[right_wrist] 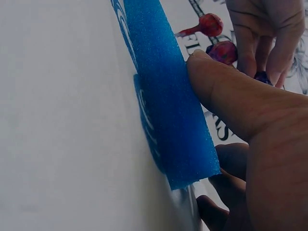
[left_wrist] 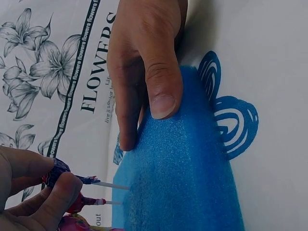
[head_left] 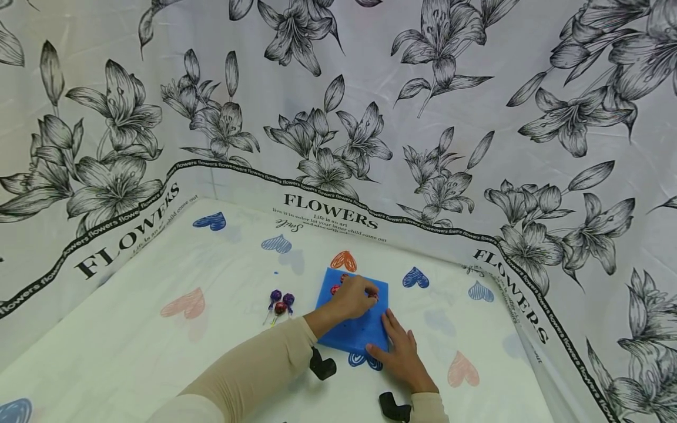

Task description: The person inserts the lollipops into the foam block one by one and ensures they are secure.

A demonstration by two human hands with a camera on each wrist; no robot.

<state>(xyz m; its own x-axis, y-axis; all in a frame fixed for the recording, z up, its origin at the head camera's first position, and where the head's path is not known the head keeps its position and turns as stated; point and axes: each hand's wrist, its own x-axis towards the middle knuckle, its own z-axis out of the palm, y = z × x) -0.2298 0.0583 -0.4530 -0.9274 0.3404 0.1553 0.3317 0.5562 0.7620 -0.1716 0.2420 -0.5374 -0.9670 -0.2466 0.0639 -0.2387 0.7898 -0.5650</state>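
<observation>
A blue foam block (head_left: 359, 332) lies on the table under both hands. My left hand (head_left: 353, 298) reaches over it and pinches a dark purple wrapped lollipop (left_wrist: 58, 169) by its head, the white stick pointing into the foam. Beside that one, a red lollipop (left_wrist: 77, 204) and a yellow-pink lollipop (left_wrist: 72, 224) stand with their sticks toward the block. Red lollipops (head_left: 335, 289) also show at its far left part. My right hand (head_left: 402, 352) holds the block's near right corner, thumb (right_wrist: 221, 86) on the near side and fingers along the right side.
Left of the block, two purple lollipops (head_left: 288, 299) and a red lollipop (head_left: 280, 308) lie on the heart-printed tablecloth (head_left: 132, 346). Black wrist devices (head_left: 322, 364) sit near both forearms. A flower-printed curtain (head_left: 381, 88) rises behind the table.
</observation>
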